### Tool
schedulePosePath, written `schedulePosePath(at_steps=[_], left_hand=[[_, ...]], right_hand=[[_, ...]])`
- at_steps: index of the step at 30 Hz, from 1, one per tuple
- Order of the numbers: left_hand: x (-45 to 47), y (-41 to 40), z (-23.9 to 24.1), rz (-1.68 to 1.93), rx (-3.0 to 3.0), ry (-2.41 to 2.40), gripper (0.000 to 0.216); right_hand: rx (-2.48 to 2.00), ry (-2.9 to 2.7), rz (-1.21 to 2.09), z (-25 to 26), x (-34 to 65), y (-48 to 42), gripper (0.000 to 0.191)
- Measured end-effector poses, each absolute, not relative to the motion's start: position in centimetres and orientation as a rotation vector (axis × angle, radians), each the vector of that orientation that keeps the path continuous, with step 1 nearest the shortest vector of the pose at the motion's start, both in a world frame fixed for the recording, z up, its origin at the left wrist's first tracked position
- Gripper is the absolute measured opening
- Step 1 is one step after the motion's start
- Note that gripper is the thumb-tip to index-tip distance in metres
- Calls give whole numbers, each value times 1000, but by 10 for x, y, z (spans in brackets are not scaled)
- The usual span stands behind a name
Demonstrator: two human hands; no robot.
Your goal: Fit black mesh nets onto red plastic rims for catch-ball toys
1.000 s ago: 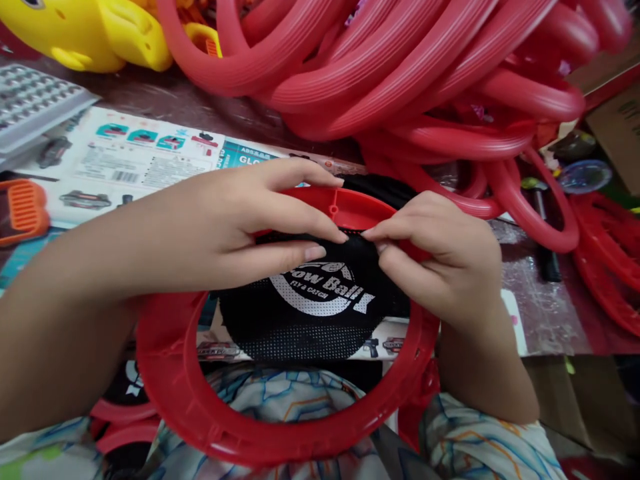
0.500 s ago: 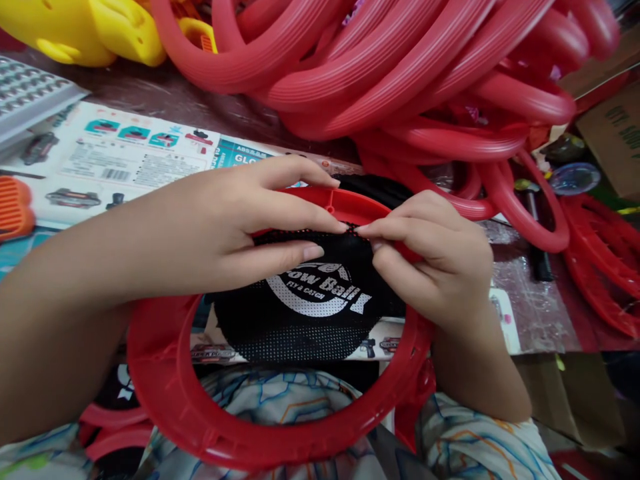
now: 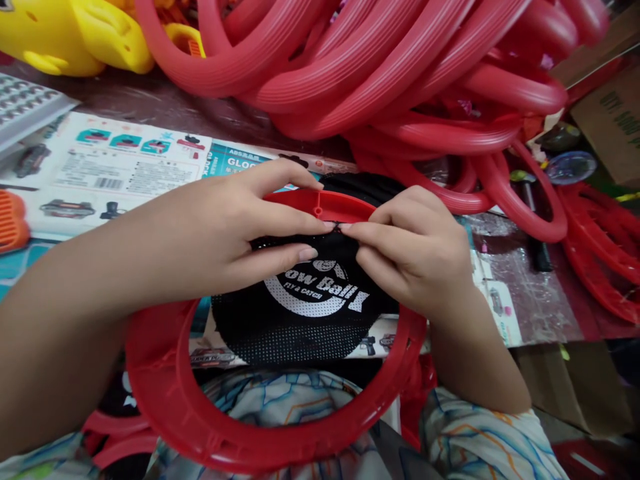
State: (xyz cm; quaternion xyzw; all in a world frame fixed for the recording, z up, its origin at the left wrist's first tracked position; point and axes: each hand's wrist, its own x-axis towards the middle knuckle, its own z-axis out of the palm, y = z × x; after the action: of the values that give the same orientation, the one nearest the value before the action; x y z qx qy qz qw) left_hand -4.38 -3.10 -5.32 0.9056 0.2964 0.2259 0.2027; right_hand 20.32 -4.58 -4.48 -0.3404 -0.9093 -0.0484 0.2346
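Note:
A red plastic ring (image 3: 273, 443) leans across my lap and the table edge, its hollow ribbed side facing me. Black mesh fabric (image 3: 300, 340) with a white printed logo hangs from the ring's far side. My left hand (image 3: 240, 227) reaches over the far rim, index fingertip pressing the upper edge of the mesh and thumb lying on the fabric. Right beside that fingertip, my right hand (image 3: 415, 247) pinches the same mesh edge against the rim. Both index fingertips nearly meet. The ring's far side is partly hidden under my hands.
Behind my hands lies a large pile of red ribbed hoops (image 3: 360, 73). Printed cardboard (image 3: 125, 167) covers the table at left, near a yellow toy (image 3: 90, 33) and an orange piece (image 3: 13, 220). More red ring parts (image 3: 600, 247) and a cardboard box (image 3: 613, 120) sit at right.
Both hands have shifted slightly left along the mesh edge, the right hand more, closing in on the left fingertip. The view has also moved a little.

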Motion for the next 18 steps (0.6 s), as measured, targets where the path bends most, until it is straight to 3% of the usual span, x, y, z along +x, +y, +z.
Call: schedulePosePath(at_steps=[7,10,18], left_hand=[[-43,-30,-58,603,2542,884,34],[-43,-30,-59,544,2596,904,36],[-48,-28,-50,506,2570,935,35]], right_hand=[[-798,-2569,-553,-43,201,-50,13],[-776,-2575,-591,-42,201,-51,11],[-983,-2503,95,-35,206,-49,25]])
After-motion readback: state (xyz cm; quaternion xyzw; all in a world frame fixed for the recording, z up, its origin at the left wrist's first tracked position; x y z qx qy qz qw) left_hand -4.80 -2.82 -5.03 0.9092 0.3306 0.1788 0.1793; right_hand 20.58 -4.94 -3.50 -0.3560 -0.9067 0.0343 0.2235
